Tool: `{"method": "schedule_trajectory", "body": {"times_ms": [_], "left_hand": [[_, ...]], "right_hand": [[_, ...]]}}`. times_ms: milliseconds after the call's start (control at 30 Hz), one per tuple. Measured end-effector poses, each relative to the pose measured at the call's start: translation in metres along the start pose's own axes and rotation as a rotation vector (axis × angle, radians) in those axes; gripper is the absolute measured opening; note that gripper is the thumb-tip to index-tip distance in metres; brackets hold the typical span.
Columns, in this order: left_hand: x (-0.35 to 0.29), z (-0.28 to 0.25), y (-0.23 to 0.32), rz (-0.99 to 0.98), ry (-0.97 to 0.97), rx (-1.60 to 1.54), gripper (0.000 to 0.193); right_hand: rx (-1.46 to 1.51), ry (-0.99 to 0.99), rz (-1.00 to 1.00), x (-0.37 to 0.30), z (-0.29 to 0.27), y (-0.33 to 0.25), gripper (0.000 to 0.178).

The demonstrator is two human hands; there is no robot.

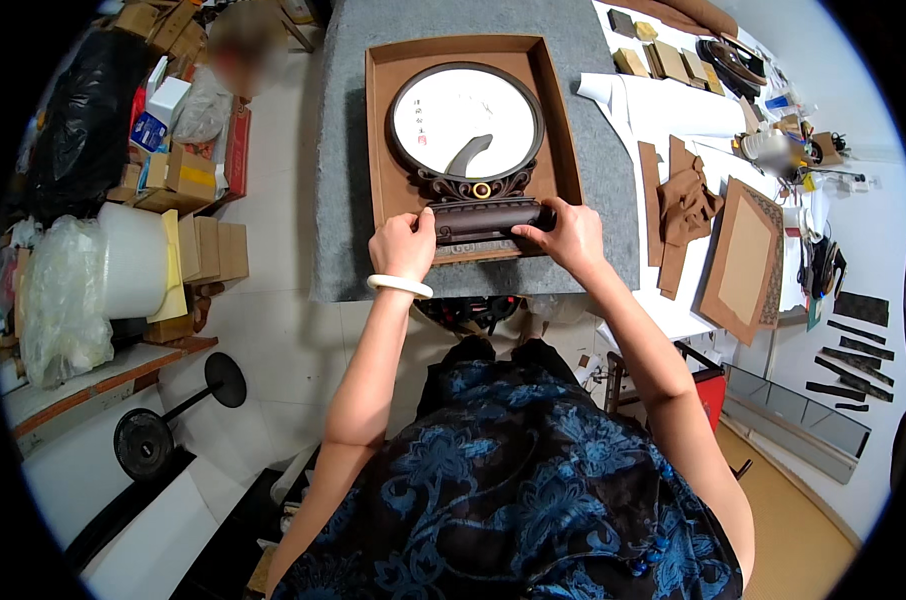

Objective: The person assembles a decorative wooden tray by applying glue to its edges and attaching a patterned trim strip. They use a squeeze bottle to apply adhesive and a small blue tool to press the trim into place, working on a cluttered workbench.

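Observation:
A round table screen with a white panel (498, 110) and dark wood frame lies face up in a shallow brown box (560, 125). Below the ring are dark carved scrollwork with a small gold ring and the screen's thick dark wooden base (483, 220). My left hand (403, 247) is closed on the left end of that base, thumb on top. At the other end my right hand (570, 236) grips it, thumb pressed along the near side. A dark curved shape (469, 154) shows on the lower panel. The undersides of both hands' grips are hidden.
The box rests on a grey cloth-covered table (348, 200). On the white table at right are brown fabric (688, 205), a paper roll (678, 105), small blocks (668, 60) and a brown framed panel (743, 255). Cartons (188, 175) and plastic-wrapped goods crowd the left shelves beside a black fan (145, 445).

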State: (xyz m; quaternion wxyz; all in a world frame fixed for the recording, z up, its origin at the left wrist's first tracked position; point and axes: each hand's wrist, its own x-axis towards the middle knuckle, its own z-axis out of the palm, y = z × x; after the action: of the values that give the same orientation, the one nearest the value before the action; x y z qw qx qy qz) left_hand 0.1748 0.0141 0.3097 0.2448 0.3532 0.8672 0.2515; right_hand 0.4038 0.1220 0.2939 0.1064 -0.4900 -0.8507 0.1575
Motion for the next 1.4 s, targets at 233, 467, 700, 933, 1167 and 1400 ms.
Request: {"method": "schedule_trajectory", "body": {"times_ms": [233,467,700,933,1167,1400], "left_hand": [[0.005,-0.005,0.002,-0.047,-0.031,0.026,0.045],[0.009,-0.017,0.006,0.002,-0.046,-0.029,0.047],[0.01,-0.019,-0.009,-0.003,0.042,-0.269,0.049],[0.017,0.044,-0.048,-0.194,-0.056,-0.772,0.052],[0.043,0.02,-0.044,-0.234,-0.47,-0.568,0.066],[0.065,0.019,-0.038,-0.339,-0.729,-0.679,0.081]], "right_hand": [[-0.012,-0.047,0.004,0.006,-0.015,-0.005,0.067],[-0.026,-0.03,-0.047,0.012,-0.024,-0.004,0.066],[-0.079,0.078,-0.252,0.024,-0.046,-0.009,0.061],[-0.183,0.15,-0.429,0.024,-0.031,-0.002,0.06],[-0.11,0.236,-0.483,0.022,-0.023,0.008,0.054],[-0.127,0.203,-0.495,0.028,-0.031,0.003,0.059]]}}
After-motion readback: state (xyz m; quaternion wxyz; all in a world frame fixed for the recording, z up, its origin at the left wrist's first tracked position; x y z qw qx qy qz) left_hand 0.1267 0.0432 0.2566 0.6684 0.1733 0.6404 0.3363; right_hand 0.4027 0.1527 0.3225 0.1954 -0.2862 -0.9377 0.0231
